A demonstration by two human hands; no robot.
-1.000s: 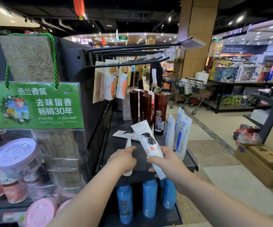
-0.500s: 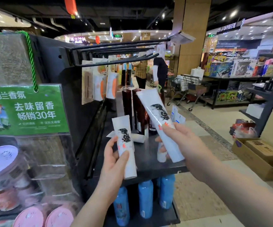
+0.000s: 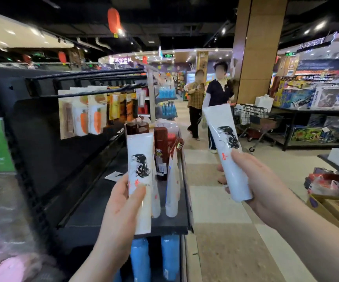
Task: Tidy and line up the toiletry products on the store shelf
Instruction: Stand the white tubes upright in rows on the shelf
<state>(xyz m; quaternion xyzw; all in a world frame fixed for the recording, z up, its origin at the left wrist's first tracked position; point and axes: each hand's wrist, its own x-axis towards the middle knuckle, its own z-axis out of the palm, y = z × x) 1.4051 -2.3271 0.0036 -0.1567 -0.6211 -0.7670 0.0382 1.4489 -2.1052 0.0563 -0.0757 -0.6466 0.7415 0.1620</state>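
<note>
Now mid-tidy, the left hand curls its fingers round a white tube, the right hand round a second tube; both probably next need standing on the shelf.

White is shown by the centre tube and the right-side tube, each marked with a black ink hair figure and red characters, while the bottles at lower centre are coloured blue.

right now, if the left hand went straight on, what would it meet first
Left hand, holding a white tube, likely meets the standing white tubes on the shelf; depth unclear.
</note>
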